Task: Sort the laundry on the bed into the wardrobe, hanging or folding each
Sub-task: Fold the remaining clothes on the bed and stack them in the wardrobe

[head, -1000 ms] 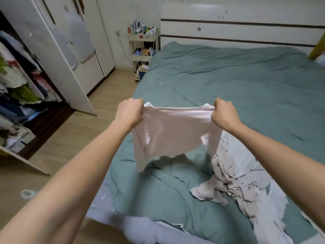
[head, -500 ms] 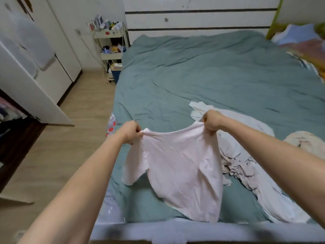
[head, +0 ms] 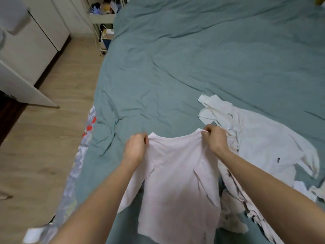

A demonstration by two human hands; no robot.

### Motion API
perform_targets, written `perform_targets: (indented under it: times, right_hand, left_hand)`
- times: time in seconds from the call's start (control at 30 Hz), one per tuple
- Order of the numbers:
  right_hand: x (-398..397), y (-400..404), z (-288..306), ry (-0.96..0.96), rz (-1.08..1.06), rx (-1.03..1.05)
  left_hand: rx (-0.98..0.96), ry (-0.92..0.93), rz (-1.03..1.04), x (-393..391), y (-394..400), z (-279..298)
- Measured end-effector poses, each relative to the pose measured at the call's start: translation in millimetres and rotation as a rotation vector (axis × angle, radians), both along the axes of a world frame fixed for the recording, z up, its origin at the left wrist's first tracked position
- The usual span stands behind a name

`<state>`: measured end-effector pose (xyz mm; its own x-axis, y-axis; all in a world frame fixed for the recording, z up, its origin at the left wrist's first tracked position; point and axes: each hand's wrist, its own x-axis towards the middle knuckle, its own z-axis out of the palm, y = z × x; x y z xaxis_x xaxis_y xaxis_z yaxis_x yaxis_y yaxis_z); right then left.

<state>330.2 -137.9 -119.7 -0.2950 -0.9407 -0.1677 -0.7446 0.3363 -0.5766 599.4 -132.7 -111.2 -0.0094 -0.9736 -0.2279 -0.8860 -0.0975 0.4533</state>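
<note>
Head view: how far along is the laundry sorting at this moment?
Nothing visible confirms a finished garment; the wardrobe's inside is out of sight. In hand: the pale pink shirt, spread flat on the green bedcover, with the left hand and right hand pinching its shoulders, seemingly ready for folding. Left: the white shirt and a crumpled pile of clothes beside it lie unsorted.

the t-shirt (head: 177,182) is pale pink, plain. the duvet cover (head: 193,67) is muted teal, plain. at 3 o'clock of the t-shirt, a white shirt (head: 267,148) with a small dark mark. at 9 o'clock, a grey-blue bedsheet edge (head: 79,166) with red hearts. white wardrobe door (head: 22,81), light wood floor (head: 44,138).
</note>
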Motion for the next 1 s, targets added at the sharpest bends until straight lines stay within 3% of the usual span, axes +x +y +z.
perform_targets:
  times: [0.23, 0.37, 0.53, 0.6, 0.77, 1.0]
  right_hand:
    - [-5, -72, -75, 0.043, -0.011, -0.125]
    - [-9, -92, -104, 0.012, -0.021, -0.059]
    - [-15, -88, -123, -0.083, 0.205, 0.272]
    - [-17, -78, -123, -0.114, 0.24, 0.274]
    - [-26, -18, -107, -0.233, -0.127, 0.058]
    - [-36, 87, -105, -0.295, -0.216, 0.305]
  left_hand:
    - [-0.088, -0.053, -0.074, -22, -75, -73]
    - [-0.055, -0.024, -0.104, -28, -96, -98]
    - [0.268, -0.116, -0.196, -30, -98, -120]
    - [0.309, -0.126, -0.154, -30, -92, -121]
    - [0.093, -0.022, -0.117, -31, -53, -107]
    - [0.063, 0.08, -0.413, -60, 6, -116]
